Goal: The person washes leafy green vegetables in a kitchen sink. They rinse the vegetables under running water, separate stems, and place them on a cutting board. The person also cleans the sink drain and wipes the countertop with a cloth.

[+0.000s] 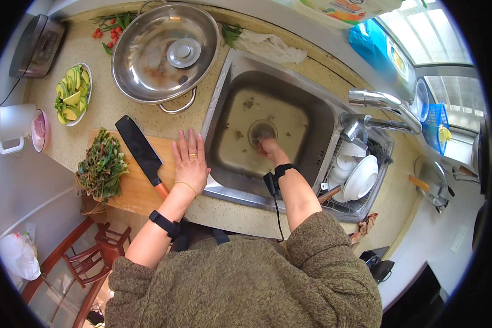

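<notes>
My right hand (269,148) reaches down into the stainless steel sink (246,199), at the drain strainer (263,132); its fingertips are under cloudy water, so its grip is hidden. Bits of leaf float around it. Flat on the counter's edge between sink and board rests my left hand (191,164), fingers spread, palm down, holding nothing. Beside it, a black-bladed cleaver (139,149) with an orange handle lies across the wooden cutting board (135,201), its handle partly behind my left forearm. A heap of leafy greens (102,166) sits on the board's left part.
A large steel wok (143,53) with a lid inside stands behind the board. Sliced green vegetables fill a plate (89,92); a bowl of meat (39,130) is at the left edge. The faucet (381,98) and a dish rack with white bowls (358,178) flank the sink's right.
</notes>
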Demonstrator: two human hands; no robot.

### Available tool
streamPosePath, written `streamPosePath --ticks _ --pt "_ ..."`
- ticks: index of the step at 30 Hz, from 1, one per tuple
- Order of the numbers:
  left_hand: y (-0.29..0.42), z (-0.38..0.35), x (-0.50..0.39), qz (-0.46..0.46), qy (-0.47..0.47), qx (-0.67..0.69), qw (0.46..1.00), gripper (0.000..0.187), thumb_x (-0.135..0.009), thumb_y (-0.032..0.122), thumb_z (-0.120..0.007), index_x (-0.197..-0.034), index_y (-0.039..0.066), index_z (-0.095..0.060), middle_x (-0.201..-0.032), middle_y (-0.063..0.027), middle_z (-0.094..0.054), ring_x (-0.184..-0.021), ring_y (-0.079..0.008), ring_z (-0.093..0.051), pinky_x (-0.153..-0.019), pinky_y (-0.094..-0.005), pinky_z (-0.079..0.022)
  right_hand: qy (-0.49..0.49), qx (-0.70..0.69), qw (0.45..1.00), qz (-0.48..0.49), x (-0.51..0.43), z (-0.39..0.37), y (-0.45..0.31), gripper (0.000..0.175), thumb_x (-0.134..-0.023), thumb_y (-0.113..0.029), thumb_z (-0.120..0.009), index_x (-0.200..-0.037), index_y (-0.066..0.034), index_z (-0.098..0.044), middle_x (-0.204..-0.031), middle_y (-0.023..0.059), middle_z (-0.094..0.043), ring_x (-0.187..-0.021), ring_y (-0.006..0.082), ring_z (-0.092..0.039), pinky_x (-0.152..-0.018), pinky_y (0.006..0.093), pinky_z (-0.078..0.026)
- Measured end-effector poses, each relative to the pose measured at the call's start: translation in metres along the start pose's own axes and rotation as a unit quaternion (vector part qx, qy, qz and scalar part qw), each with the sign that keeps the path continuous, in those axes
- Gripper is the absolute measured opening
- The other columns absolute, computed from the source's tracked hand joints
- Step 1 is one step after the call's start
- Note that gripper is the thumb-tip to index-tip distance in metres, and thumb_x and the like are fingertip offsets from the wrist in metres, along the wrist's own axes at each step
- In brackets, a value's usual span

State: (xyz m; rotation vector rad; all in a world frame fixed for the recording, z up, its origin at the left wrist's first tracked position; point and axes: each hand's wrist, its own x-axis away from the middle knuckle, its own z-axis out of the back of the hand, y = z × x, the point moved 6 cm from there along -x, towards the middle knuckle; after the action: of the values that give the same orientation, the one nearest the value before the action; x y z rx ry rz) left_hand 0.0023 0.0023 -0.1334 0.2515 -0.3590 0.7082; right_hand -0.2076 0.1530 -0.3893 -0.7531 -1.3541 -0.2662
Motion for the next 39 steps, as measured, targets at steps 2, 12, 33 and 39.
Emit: streamPosePath --ticks 2,12,33,39 --pt "0.0 0.001 0.0 0.0 0.006 0.004 1.0 0.096 -0.069 0.034 -0.068 -0.137 -0.004 -0.012 -0.144 -0.0236 -0.004 -0.132 -0.0438 0.002 -0.105 -0.0548 -0.002 0.013 -0.024 1.0 0.006 -0.003 0.005 0.005 0.007 -0.086 -0.019 -0.051 -0.088 -0.0135 -0.054 -0.064 -0.0021 -0.045 -0.054 0.0127 -0.043 -0.05 0.035 -0.04" --pt "0.002 0.001 0.0 0.01 -0.012 -0.011 1.0 0.095 -0.07 0.034 -0.066 -0.138 -0.003 -0.011 -0.144 -0.023 -0.003 -0.133 -0.0433 0.003 -0.106 -0.0539 0.0 0.058 0.024 0.998 0.025 0.023 0.006 -0.014 0.027 -0.087 -0.032 -0.048 -0.108 -0.0154 -0.053 -0.092 0.0019 -0.055 -0.084 0.0216 -0.052 -0.082 0.0548 -0.034" --pt "0.001 -0.001 0.0 0.011 -0.013 -0.004 1.0 0.095 -0.071 0.033 -0.066 -0.138 -0.004 -0.01 -0.144 -0.0237 0.0 -0.132 -0.0433 0.006 -0.105 -0.0546 0.002 0.122 0.415 0.885 0.173 0.026 -0.002 -0.042 0.033 -0.072 -0.02 -0.061 -0.101 -0.0052 -0.063 -0.099 0.014 -0.063 -0.094 0.0278 -0.059 -0.081 0.0369 -0.046" --pt "0.002 0.001 0.0 0.013 -0.014 -0.007 1.0 0.096 -0.071 0.033 -0.067 -0.138 -0.004 -0.01 -0.144 -0.0236 0.0 -0.132 -0.0433 0.005 -0.105 -0.0543 0.002 -0.01 0.524 0.807 0.273 0.04 -0.046 -0.026 0.03 -0.068 -0.015 -0.058 -0.096 -0.0067 -0.064 -0.1 0.0147 -0.062 -0.096 0.031 -0.057 -0.081 0.0375 -0.046"
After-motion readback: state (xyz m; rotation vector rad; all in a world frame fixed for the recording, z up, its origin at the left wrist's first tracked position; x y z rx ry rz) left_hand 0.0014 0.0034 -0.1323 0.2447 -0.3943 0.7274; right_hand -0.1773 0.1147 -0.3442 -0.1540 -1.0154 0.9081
